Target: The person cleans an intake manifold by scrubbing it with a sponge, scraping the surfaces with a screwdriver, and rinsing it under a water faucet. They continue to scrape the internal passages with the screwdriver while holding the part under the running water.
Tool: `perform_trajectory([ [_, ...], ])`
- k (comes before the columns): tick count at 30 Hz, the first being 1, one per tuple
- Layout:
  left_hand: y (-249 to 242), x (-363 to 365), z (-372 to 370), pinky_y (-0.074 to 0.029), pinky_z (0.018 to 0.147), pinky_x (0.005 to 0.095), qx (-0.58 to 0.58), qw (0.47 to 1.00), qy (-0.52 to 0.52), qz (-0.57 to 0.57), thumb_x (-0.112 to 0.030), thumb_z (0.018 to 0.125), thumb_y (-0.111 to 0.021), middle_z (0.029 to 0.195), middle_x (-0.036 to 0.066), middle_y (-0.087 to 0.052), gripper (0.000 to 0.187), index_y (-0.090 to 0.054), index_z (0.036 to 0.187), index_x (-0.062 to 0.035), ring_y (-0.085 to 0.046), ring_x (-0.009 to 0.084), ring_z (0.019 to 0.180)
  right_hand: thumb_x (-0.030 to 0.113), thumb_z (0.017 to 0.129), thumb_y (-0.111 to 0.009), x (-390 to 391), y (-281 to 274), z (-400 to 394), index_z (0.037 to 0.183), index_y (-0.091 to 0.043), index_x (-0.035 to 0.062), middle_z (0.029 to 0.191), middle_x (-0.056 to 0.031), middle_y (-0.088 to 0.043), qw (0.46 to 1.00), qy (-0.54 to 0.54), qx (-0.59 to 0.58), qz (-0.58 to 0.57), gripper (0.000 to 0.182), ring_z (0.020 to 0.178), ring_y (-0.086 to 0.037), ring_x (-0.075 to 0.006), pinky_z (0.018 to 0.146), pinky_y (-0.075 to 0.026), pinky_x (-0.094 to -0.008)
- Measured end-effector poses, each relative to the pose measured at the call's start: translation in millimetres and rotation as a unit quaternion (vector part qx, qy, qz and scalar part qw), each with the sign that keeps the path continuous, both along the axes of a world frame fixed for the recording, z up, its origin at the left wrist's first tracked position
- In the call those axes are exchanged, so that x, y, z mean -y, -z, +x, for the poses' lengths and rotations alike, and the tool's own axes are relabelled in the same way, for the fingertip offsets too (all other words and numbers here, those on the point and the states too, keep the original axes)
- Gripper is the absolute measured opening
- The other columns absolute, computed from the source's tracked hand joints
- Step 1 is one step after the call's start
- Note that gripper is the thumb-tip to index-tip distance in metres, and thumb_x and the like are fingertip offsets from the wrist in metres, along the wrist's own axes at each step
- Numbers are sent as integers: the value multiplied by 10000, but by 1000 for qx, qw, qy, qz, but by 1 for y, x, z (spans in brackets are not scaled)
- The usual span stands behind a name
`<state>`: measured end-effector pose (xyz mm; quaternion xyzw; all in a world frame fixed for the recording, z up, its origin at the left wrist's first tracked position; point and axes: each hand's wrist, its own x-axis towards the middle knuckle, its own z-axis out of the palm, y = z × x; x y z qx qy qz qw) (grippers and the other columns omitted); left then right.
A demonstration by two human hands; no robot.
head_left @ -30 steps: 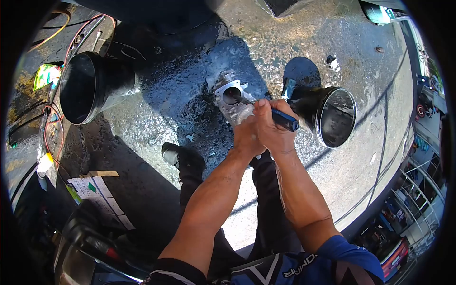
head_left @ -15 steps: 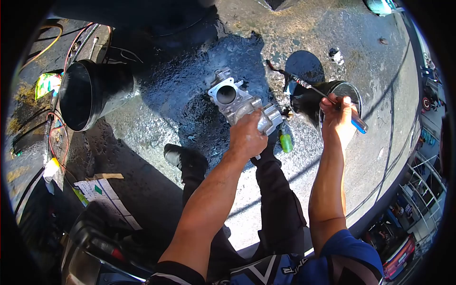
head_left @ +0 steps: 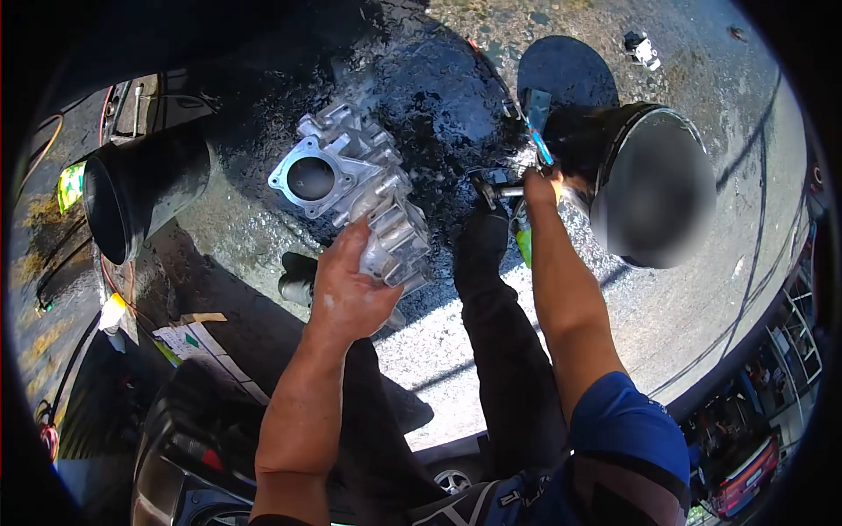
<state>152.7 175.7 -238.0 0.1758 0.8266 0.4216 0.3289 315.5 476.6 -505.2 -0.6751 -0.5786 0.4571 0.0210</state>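
My left hand [head_left: 351,285] is wrapped around one end of a silvery cast-metal intake manifold [head_left: 386,197]. Its flange, with a wide round bore, faces up toward me. Low over the wet ground, my right hand [head_left: 544,186] closes on a metal tool [head_left: 509,189] with a T-shaped end, its grip hidden by the fingers. Just beyond that hand is the long, thin brush with a blue handle [head_left: 540,147], out of my grasp. A green container [head_left: 524,247] shows partly behind my right wrist.
A large black bucket [head_left: 605,145] lies to the right, its mouth blurred. Another black bucket [head_left: 132,184] is at the left, near hoses. My boot [head_left: 482,232] stands on the wet ground close to the right hand. A marked cardboard piece [head_left: 206,351] lies lower left.
My right hand has let go of the blue-handled brush and moved left and down to a metal tool. The intake manifold has shifted left in my left hand, appearing larger.
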Motion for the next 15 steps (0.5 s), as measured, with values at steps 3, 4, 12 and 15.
perform_trajectory([
  [3, -8, -4, -2, -526, 918, 356, -27, 999, -3, 24, -4, 661, -788, 1178, 232, -670, 686, -556, 1302, 71, -696, 330, 1048, 348, 779, -693, 16, 37, 73, 1506, -332, -22, 1410, -267, -508, 881, -368, 297, -2, 893, 1329, -484, -409, 1145, -378, -447],
  [4, -5, -2, -1, -524, 921, 350, -34, 999, 2, 32, -4, 667, -789, 1174, 224, -675, 683, -556, 1304, 68, -697, 312, 1054, 311, 783, -695, 23, 49, 96, 1543, -252, -13, 1476, -263, -432, 837, -430, 339, -10, 938, 1374, -431, -405, 1170, -351, -442],
  [12, 1, 0, 10, -528, 913, 352, 35, 998, -38, 38, -22, 707, -778, 1142, 175, -699, 652, -543, 1309, 63, -711, 270, 1027, 257, 789, -756, 20, 68, 116, 1403, -394, 33, 1407, -242, -455, 862, -403, 306, -1, 747, 1297, -505, -420, 1065, -457, -472],
  [15, 3, 2, 25, -523, 935, 367, 52, 996, -44, 50, -35, 708, -777, 1186, 199, -679, 655, -541, 1311, 62, -695, 290, 1077, 246, 793, -754, 18, 31, 124, 1390, -410, 61, 1376, -237, -518, 872, -439, 216, -18, 713, 1242, -553, -433, 1040, -481, -477],
])
